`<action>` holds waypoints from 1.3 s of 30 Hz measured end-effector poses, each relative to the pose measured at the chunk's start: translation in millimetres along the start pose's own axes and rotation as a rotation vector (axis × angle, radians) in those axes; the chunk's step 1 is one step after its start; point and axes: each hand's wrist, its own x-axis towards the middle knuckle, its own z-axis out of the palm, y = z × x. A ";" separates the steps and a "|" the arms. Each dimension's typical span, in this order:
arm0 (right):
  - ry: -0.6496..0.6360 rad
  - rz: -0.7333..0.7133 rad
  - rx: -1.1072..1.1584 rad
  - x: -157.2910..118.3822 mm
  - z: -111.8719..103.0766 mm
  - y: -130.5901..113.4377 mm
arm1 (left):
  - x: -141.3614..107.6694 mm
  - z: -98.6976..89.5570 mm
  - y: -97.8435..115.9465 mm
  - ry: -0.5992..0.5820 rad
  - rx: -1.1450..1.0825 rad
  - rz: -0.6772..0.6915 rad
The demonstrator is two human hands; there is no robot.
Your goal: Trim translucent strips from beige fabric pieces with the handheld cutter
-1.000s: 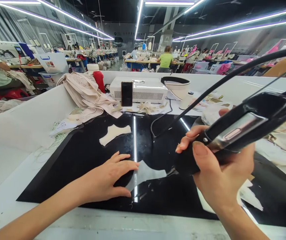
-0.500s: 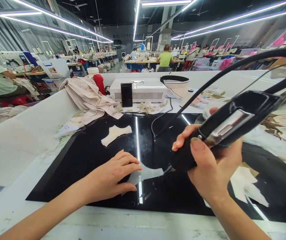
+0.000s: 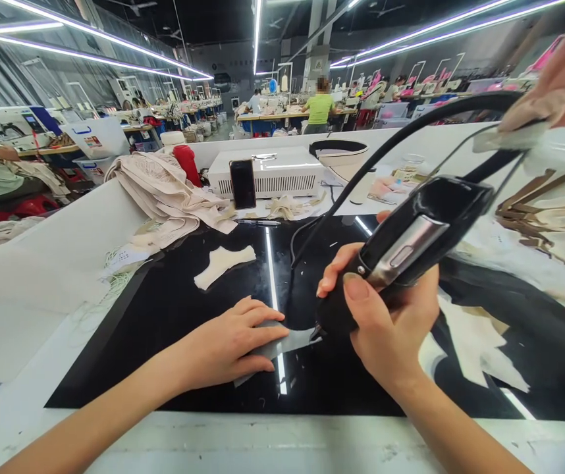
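Observation:
My left hand [image 3: 233, 341] lies flat, fingers apart, over a small pale grey-white cut piece [image 3: 298, 340] on the shiny black board [image 3: 134, 368]. The piece's narrow right end sticks out past my fingertips. Wrapped round a black corded electric hand cutter [image 3: 403, 250] with a silver trigger lever, my right hand [image 3: 396, 339] tilts it down to the left. Its small metal tip meets the right end of the piece. A cream cut piece [image 3: 224, 263] of curved shape rests farther back on the board.
White cut pieces [image 3: 477, 345] lie right of my right hand. Behind the board are a phone [image 3: 242, 184], a white vented box [image 3: 282, 174] and a heap of beige fabric [image 3: 164, 191]. The cutter's thick black cord [image 3: 386, 155] arches overhead. Other people sit at work farther off.
My right hand has brought the cutter left and slightly down, its tip now at the piece's end. My left hand stays on the piece. The whole view has shifted slightly.

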 end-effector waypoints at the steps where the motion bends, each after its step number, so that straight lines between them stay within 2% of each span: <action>1: 0.003 0.000 -0.003 0.2 0.1 -0.4 | -1.3 0.6 -0.2 -0.004 0.003 -0.004; 19: 0.029 -0.001 -0.047 -0.5 2.2 -1.5 | -4.4 2.9 -0.8 0.004 -0.035 -0.031; 24: 0.027 0.015 0.050 -2.2 4.1 -1.1 | -3.8 1.3 1.1 0.010 -0.048 -0.034; 33: 0.019 0.028 0.023 -6.5 8.7 0.3 | -3.4 2.7 0.9 0.010 -0.033 -0.031; 39: 0.014 0.039 0.094 -7.8 13.4 -2.3 | -2.7 2.8 2.5 0.003 -0.022 -0.036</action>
